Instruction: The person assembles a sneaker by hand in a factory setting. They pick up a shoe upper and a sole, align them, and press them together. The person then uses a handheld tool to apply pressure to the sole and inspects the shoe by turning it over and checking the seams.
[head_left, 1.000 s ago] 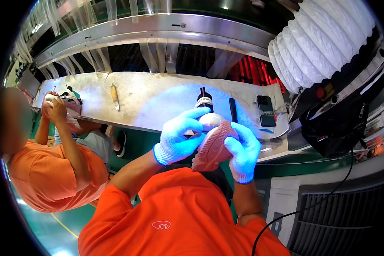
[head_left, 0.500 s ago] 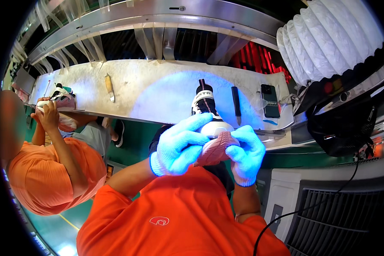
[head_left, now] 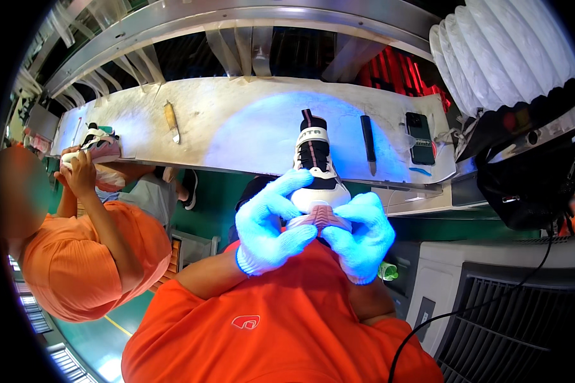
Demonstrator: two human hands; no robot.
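A black and white sneaker (head_left: 314,150) points its toe toward me, its heel end over the table's edge. At the toe is a pink treaded sneaker sole (head_left: 321,217); whether it is joined to the upper, I cannot tell. My left hand (head_left: 271,220), in a glove lit blue, grips the sole's left side with thumb below and fingers along the toe. Also gloved, my right hand (head_left: 363,235) pinches the sole's right side, with fingers against the white toe. Right of the sneaker lies a dark-handled knife (head_left: 368,143) on the table.
The pale worktable (head_left: 236,121) carries a wooden-handled knife (head_left: 172,123) and a phone (head_left: 420,138). A co-worker in orange (head_left: 102,262) holds another sneaker (head_left: 101,145) at left. A white ribbed duct (head_left: 498,60) and black bag (head_left: 524,185) stand right; a black cable (head_left: 479,309) hangs nearby.
The pink sole has turned from a slant to nearly level across the toe. Both hands have shifted with it, and my right thumb has moved down. The whole view has shifted slightly.
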